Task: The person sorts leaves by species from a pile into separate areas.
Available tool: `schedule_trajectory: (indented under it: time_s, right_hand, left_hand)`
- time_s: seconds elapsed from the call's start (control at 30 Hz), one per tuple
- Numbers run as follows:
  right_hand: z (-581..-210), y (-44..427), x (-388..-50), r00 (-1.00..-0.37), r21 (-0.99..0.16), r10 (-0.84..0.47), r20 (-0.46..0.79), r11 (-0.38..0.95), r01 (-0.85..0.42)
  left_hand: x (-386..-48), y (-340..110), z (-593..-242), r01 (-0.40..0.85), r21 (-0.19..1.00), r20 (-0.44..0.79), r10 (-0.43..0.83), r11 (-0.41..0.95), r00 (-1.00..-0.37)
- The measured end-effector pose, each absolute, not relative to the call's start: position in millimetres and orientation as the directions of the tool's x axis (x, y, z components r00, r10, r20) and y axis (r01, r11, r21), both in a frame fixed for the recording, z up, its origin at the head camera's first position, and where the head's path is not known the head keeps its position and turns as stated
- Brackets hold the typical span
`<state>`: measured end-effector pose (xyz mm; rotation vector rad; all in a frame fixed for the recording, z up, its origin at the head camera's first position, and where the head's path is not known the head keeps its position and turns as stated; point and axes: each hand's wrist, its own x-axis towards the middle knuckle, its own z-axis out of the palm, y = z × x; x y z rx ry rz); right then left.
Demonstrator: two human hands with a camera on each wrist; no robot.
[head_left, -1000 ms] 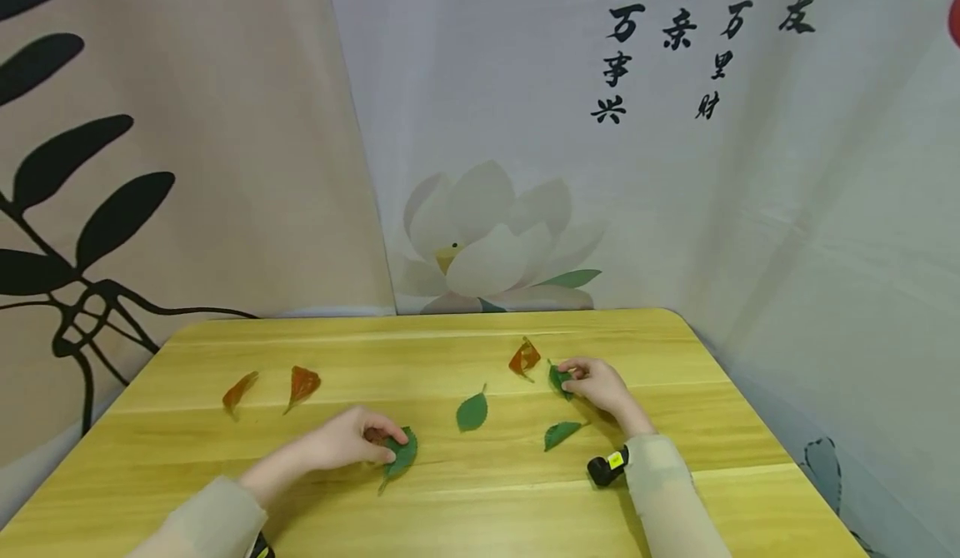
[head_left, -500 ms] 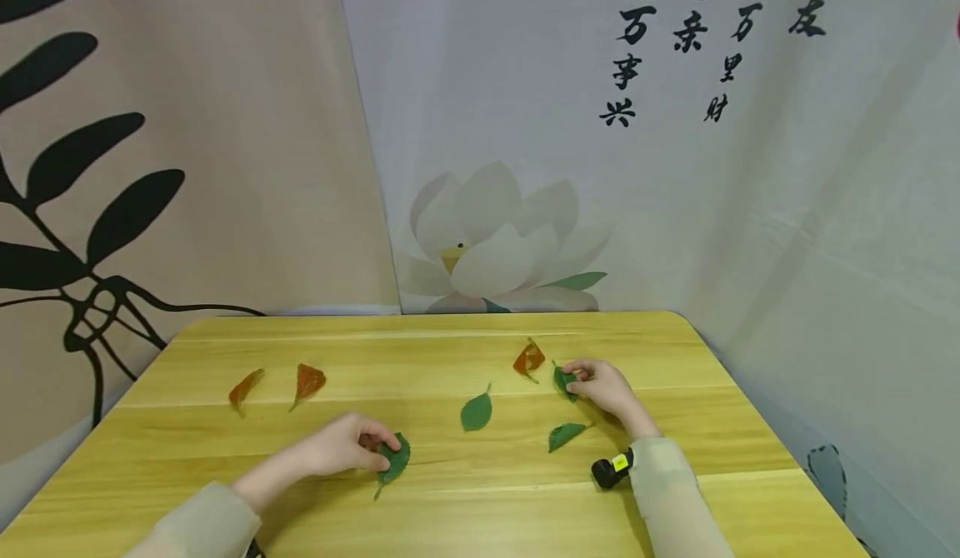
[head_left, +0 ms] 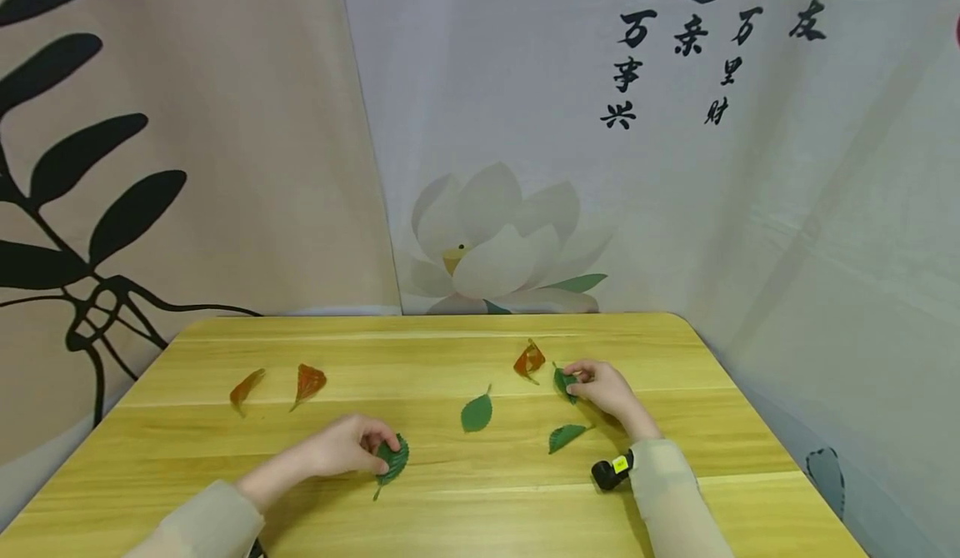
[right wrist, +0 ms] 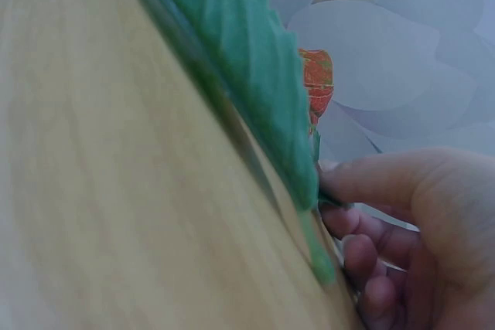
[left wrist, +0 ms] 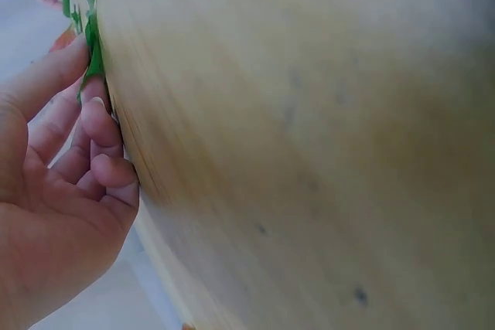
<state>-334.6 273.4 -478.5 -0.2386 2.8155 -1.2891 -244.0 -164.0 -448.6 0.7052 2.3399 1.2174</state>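
Note:
My left hand pinches a green leaf with a toothed edge low over the table, its stem pointing toward the front. In the left wrist view, the thumb and fingertips meet on that leaf, which shows edge-on. My right hand pinches a second green leaf at the right, its stem pointing away. Two more green leaves lie loose: one between the hands, another just in front of the right hand. A large green leaf fills the foreground of the right wrist view.
A reddish-brown leaf lies behind the right hand's leaf. Two more brown leaves, one broad and one narrow, lie at the back left of the wooden table. A printed curtain hangs behind the table's far edge.
The left hand has shifted slightly left with its leaf, away from the middle leaf, then stayed almost still. The right hand keeps its place. The head view has shifted a little.

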Motion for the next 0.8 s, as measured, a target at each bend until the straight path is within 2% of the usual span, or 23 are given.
schedule_trajectory:
  time_s: [0.4, 0.8]
  right_hand:
    - [-475.8, 272.7, -333.7, -0.988, -0.771, -0.153, 0.020, 0.627, -0.112]
    - [-453.0, 263.0, -308.2, -0.974, -0.763, -0.206, 0.099, 0.612, -0.207]
  left_hand:
    - [-247.4, -163.2, -451.6, 0.241, 0.828, -0.145, 0.609, 0.506, -0.780]
    - [-248.7, -162.9, -453.2, 0.241, 0.819, -0.156, 0.605, 0.521, -0.781]
